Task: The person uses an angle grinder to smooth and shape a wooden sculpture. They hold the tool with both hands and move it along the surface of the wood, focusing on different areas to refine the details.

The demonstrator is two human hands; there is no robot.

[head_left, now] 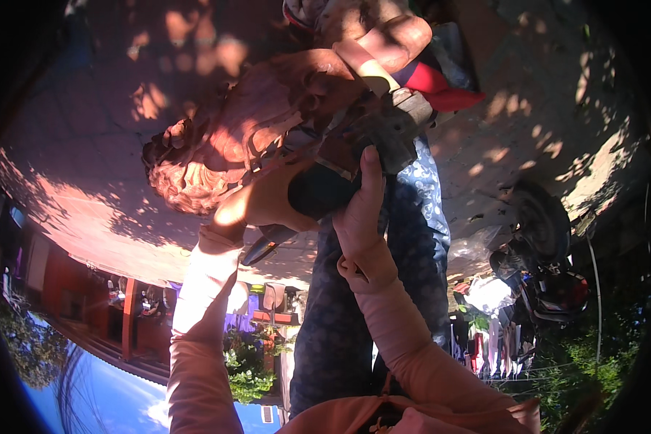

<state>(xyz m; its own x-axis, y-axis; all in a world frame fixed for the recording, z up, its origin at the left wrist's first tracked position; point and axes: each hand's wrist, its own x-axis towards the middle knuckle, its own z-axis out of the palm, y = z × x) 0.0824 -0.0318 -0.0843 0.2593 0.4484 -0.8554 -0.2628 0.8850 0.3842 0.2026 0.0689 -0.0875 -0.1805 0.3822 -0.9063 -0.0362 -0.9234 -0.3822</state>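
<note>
Between my two hands is a dark, rounded object (324,189); its kind does not show plainly in the shade. My left hand (271,199) curls around its left side, fingers bent. From the right, my right hand (362,210) grips it, with the thumb pointing up along it. Just above sits a dark grey, blocky piece (390,141), which seems to touch it. A black, narrow, pointed part (267,246) shows under my left wrist. Close beyond my left hand lies a large reddish-brown piece (267,116) with curled, ragged edges, like carved wood.
A red cloth-like piece (448,95) lies at the top, beside rounded brown shapes (390,43). On the right stands a motorcycle (546,253) near hanging clothes (492,347). A red-walled building (87,296) is at the left. Sun and leaf shadows dapple the ground (513,152).
</note>
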